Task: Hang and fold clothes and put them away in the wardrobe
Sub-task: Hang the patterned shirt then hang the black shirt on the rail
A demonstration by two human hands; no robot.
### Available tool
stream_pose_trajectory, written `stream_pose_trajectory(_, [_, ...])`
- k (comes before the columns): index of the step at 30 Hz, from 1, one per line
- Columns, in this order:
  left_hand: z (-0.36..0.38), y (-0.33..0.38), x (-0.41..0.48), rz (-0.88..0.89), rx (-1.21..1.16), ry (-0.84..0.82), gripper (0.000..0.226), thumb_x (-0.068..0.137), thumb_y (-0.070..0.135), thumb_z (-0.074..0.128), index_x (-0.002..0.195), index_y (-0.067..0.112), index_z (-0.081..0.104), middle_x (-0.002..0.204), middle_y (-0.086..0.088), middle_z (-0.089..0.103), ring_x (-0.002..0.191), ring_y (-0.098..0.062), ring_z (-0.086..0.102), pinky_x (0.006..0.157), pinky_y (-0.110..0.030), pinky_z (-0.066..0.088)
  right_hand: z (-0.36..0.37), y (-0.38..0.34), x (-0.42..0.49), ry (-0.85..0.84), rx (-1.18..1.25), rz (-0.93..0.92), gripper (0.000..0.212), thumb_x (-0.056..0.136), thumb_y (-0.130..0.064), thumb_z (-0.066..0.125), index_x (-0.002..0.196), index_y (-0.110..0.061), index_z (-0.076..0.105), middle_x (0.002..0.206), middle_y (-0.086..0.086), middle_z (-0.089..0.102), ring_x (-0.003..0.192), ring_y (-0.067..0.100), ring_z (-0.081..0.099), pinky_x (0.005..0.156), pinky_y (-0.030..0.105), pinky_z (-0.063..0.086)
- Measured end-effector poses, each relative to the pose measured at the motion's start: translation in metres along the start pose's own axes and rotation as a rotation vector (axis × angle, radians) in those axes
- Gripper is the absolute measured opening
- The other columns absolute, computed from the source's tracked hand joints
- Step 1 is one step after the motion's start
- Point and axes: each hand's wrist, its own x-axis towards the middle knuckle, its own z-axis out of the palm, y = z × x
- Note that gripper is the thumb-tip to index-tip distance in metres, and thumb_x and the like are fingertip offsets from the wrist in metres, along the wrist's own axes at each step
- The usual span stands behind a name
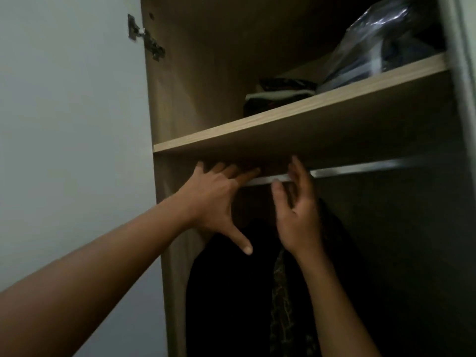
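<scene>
Under the wardrobe shelf [296,117], both hands reach to the metal rail [360,168], the left hand [213,199] with fingers splayed wide and empty, the right hand [300,215] loosely open beside it, likely settling the dark garment [231,292] hanging just below.

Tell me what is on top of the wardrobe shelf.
On the shelf sit a small stack of folded clothes and, to the right, a clear plastic bag holding dark items. The shelf's front edge hides the bottom of the stack, and the back is too dark to see.
</scene>
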Motion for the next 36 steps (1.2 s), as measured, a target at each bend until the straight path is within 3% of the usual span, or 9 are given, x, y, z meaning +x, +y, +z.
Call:
stream_pose_trajectory(4, [-0.002,0.05,0.014,0.155,-0.055,0.076,0.134,0.044,0.101,0.053,0.154,0.039,0.008,0.157,0.005,0.027,0.14,-0.021,0.026,0.115,-0.05,0.016,-0.056,0.064,0.015,0.163,-0.144,0.123,0.061,0.093,-0.056,0.052,0.145,-0.024,0.043,0.146,-0.003,0.043,0.137,0.01,0.039,0.115,0.029,0.03])
stream_pose_trajectory(8, [0.007,0.086,0.026,0.284,-0.098,0.018,0.125,0.049,0.093,0.063,0.152,0.044,0.012,0.155,0.004,0.03,0.144,-0.025,0.023,0.116,-0.061,0.012,-0.089,0.12,0.016,0.079,-0.213,0.243,0.083,0.085,-0.08,0.042,0.146,-0.024,0.046,0.152,-0.002,0.042,0.142,0.012,0.038,0.116,0.023,0.027])
stream_pose_trajectory(13, [0.021,0.08,0.035,0.32,-0.047,-0.227,0.111,0.057,0.08,0.072,0.15,0.043,0.024,0.153,0.002,0.037,0.141,-0.029,0.026,0.11,-0.061,0.01,-0.074,0.142,0.011,-0.093,-0.096,0.268,0.028,0.099,-0.04,0.054,0.124,-0.053,0.056,0.134,-0.017,0.059,0.127,0.003,0.053,0.112,0.036,0.04])
stream_pose_trajectory(17, [0.041,0.058,0.03,0.266,-0.015,-0.246,0.111,0.055,0.078,0.075,0.148,0.034,0.035,0.148,0.002,0.044,0.138,-0.026,0.033,0.108,-0.059,0.011,-0.043,0.15,0.013,-0.168,-0.116,0.292,0.027,0.091,-0.061,0.051,0.118,-0.063,0.055,0.121,-0.019,0.064,0.114,-0.001,0.06,0.104,0.038,0.047])
stream_pose_trajectory(19, [0.048,0.045,0.025,0.235,-0.004,-0.265,0.109,0.055,0.076,0.076,0.147,0.034,0.036,0.149,0.004,0.043,0.139,-0.025,0.033,0.109,-0.064,0.01,-0.022,0.154,0.016,-0.211,-0.145,0.305,0.037,0.085,-0.074,0.049,0.119,-0.059,0.055,0.124,-0.009,0.064,0.115,0.008,0.061,0.103,0.043,0.048])
stream_pose_trajectory(22, [0.063,0.023,0.019,0.181,0.035,-0.302,0.107,0.057,0.074,0.077,0.147,0.034,0.035,0.148,0.004,0.043,0.139,-0.024,0.035,0.109,-0.07,0.009,0.012,0.159,0.019,-0.315,-0.129,0.33,0.043,0.091,-0.056,0.056,0.133,-0.048,0.044,0.136,-0.001,0.057,0.128,0.015,0.053,0.111,0.037,0.04])
stream_pose_trajectory(27, [0.096,-0.017,0.013,0.059,0.075,-0.425,0.094,0.06,0.074,0.074,0.138,0.029,0.047,0.135,0.002,0.055,0.128,-0.024,0.048,0.111,-0.069,0.004,0.069,0.187,0.022,-0.47,-0.176,0.422,0.099,0.066,-0.092,0.045,0.15,-0.042,0.031,0.158,0.002,0.036,0.146,0.018,0.032,0.121,0.043,0.027])
stream_pose_trajectory(32, [0.114,-0.032,0.004,0.018,0.275,-0.459,0.075,0.072,0.069,0.071,0.126,0.018,0.058,0.13,-0.004,0.058,0.127,-0.026,0.045,0.114,-0.064,0.01,0.113,0.197,0.024,-0.575,-0.252,0.414,0.067,0.097,-0.047,0.054,0.156,-0.03,0.026,0.162,0.012,0.021,0.149,0.026,0.022,0.12,0.034,0.018])
stream_pose_trajectory(36, [0.13,-0.036,0.0,0.037,0.314,-0.372,0.072,0.078,0.065,0.065,0.13,0.017,0.058,0.144,-0.008,0.048,0.136,-0.03,0.033,0.112,-0.064,0.01,0.125,0.204,0.023,-0.581,-0.298,0.405,0.068,0.099,-0.046,0.051,0.157,-0.029,0.021,0.164,0.011,0.016,0.15,0.026,0.018,0.12,0.033,0.015])
